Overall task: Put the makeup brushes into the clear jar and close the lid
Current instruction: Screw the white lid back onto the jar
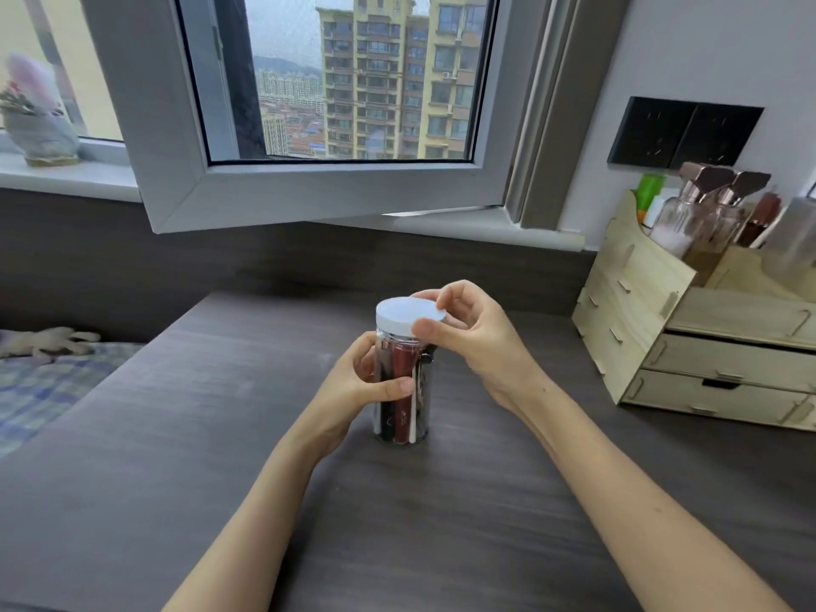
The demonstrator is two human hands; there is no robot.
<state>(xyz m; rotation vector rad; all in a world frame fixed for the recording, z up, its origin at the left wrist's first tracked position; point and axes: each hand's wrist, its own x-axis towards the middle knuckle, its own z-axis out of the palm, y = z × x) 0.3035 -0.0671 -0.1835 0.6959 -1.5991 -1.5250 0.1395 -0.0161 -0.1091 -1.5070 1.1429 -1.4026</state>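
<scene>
L hand (368, 382) grips jar (401, 390) (brushes (401, 386) inside) | R hand (472, 333) on lid (408, 318)

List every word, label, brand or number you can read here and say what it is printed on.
None can be read.
Red brush handle in the clear jar: faint pale marking, too blurred to read.
Black brush handle: faint mark, too small to read.
White lid: blank.
Bottles in the wooden organizer: no legible labels.
</scene>
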